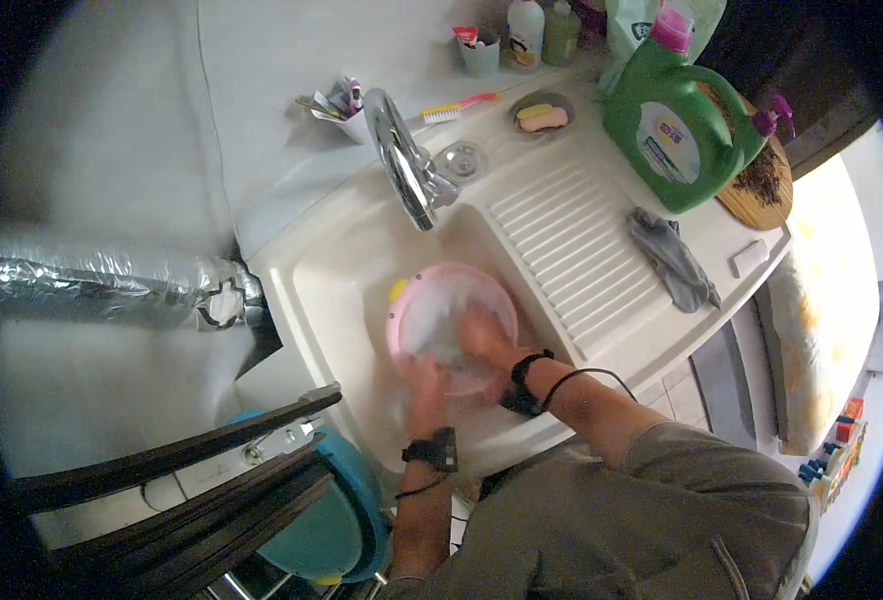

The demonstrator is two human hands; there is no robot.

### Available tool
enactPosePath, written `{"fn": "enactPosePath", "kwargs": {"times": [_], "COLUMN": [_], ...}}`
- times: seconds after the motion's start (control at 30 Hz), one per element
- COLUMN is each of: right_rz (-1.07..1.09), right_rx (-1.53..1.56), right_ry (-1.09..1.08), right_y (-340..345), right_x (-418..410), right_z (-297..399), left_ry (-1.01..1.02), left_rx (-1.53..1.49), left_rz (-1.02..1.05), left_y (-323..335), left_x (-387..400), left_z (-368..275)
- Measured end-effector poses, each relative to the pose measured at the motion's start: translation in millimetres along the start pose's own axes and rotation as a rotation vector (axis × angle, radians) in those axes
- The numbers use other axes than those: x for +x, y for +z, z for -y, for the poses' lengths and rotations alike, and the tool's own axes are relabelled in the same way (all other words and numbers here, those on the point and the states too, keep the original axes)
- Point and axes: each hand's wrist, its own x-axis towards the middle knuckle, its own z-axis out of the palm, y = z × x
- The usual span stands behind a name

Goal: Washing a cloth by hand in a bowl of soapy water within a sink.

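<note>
A pink plastic basin (396, 341) with a yellow tab on its rim sits in the bowl of a white sink (329, 300). Cloudy, sudsy water (434, 304) fills it. My right hand (484, 335) reaches into the water, blurred, its fingers partly hidden by the suds. At the near left rim of the basin is my left hand (424, 379), blurred as well. Whether either hand grips something under the water cannot be made out. Both wrists wear black straps with cords.
A chrome faucet (404, 161) arches over the sink. On the ribbed drainboard (561, 247) side lie a grey sock (672, 259) and a white block (749, 259). A large green detergent jug (674, 127), soap dish (540, 116) and brush (456, 110) stand behind. A teal tub (321, 517) is lower left.
</note>
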Motion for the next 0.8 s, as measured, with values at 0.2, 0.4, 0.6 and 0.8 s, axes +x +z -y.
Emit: {"fn": "enactPosePath", "kwargs": {"times": [0.2, 0.4, 0.6, 0.8], "right_rz": [0.189, 0.102, 0.013, 0.137], "right_rx": [-0.399, 0.163, 0.323, 0.015], "right_ry": [-0.341, 0.022, 0.000, -0.152], "right_y": [-35, 16, 9, -50], "right_x": [-19, -32, -44, -24], "right_z": [7, 29, 74, 58], "left_ry": [0.134, 0.030, 0.572, 0.002], "left_rx": [0.079, -0.297, 0.712, -0.289], "left_rz": [0.103, 0.258, -0.033, 0.288], "left_y": [-2, 8, 17, -3], "left_x": [-5, 6, -4, -9], "left_z": [-53, -38, 48, -38]}}
